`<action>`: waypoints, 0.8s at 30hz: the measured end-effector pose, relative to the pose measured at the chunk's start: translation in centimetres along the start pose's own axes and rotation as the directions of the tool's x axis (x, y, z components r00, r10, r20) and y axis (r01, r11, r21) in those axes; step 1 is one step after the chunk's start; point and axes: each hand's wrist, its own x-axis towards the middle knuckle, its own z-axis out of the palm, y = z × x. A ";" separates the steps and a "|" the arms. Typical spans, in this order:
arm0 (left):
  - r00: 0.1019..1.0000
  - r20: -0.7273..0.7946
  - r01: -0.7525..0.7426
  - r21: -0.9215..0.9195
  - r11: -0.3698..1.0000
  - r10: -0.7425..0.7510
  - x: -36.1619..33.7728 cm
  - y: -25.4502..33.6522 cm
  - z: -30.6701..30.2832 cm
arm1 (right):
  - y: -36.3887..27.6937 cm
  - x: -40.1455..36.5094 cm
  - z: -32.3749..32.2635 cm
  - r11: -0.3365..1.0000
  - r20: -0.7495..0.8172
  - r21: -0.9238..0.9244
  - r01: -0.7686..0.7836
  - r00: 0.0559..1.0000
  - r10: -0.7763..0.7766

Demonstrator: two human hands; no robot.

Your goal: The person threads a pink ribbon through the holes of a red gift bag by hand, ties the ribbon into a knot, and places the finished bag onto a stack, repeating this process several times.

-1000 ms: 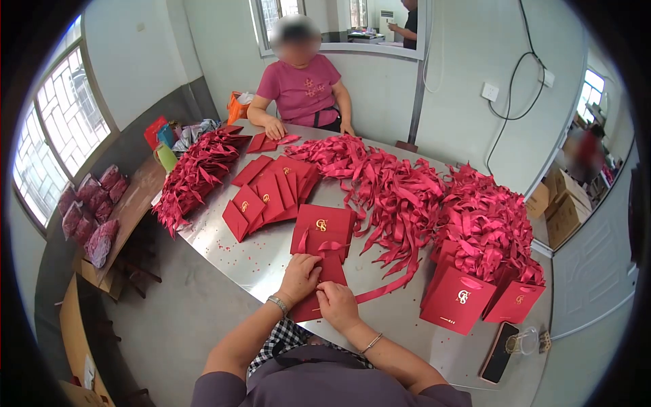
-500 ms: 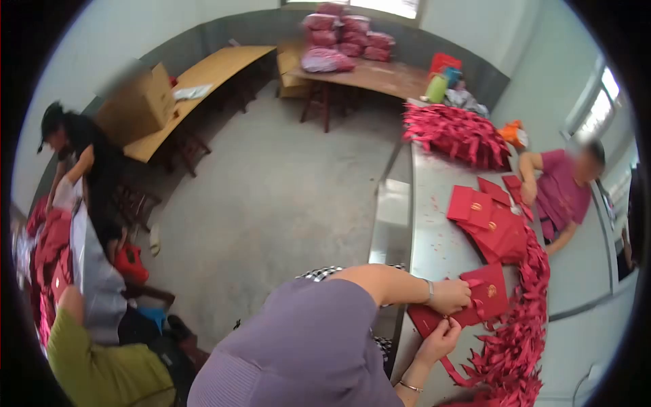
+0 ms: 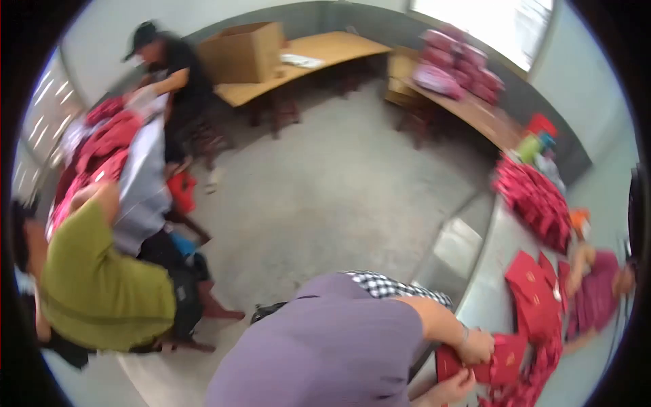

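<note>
My left hand [image 3: 477, 347] is closed over a flat red packet with a gold emblem [image 3: 510, 354], seemingly on its red ribbon. Just below, my right hand [image 3: 453, 388] pinches at the packet's near part, its fingertips close to my left hand. Motion blur hides exactly how the ribbon runs between the fingers. The packet lies on the metal table [image 3: 485, 288]. Beyond it, more red packets [image 3: 536, 295] overlap, and a heap of red ribbon strips [image 3: 539, 376] runs along the far side.
Across the table sits a person in a magenta shirt [image 3: 598, 295]. A large ribboned red pile [image 3: 536, 200] lies at the table's far end. At left, people in a green top [image 3: 102, 278] and a black top [image 3: 180, 81] work by red cloth. A cardboard box [image 3: 241, 54] stands on a wooden table.
My view has swung left, so the table, packets and both hands appear farther right and lower. My hands stay close together at the same packet.
</note>
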 end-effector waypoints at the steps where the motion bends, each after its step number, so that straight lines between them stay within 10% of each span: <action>1: 0.992 0.037 0.121 -0.053 0.991 -0.120 -0.4 0.7 -0.9 | -0.7 -0.3 0.0 0.998 0.033 -0.041 0.042 0.999 -0.041; 4: 1.000 0.027 -0.009 0.032 0.999 0.008 -1.2 -0.3 -1.0 | -4.5 -1.4 0.8 0.987 0.032 0.160 -0.025 0.999 0.020; 6: 0.985 0.173 0.022 -0.050 0.998 -0.013 -0.9 0.0 -2.4 | -4.8 -1.4 0.3 0.995 0.010 0.099 -0.031 0.999 0.030; 10: 0.994 -0.092 -0.072 -0.190 0.979 0.056 -0.9 0.4 -3.4 | -5.0 -1.2 0.2 0.989 -0.068 0.105 -0.101 0.992 0.108; 24: 0.997 -0.039 -0.070 -0.243 0.967 0.063 -0.6 0.1 -3.5 | -5.2 -0.9 0.0 0.997 -0.051 0.045 -0.060 0.997 0.062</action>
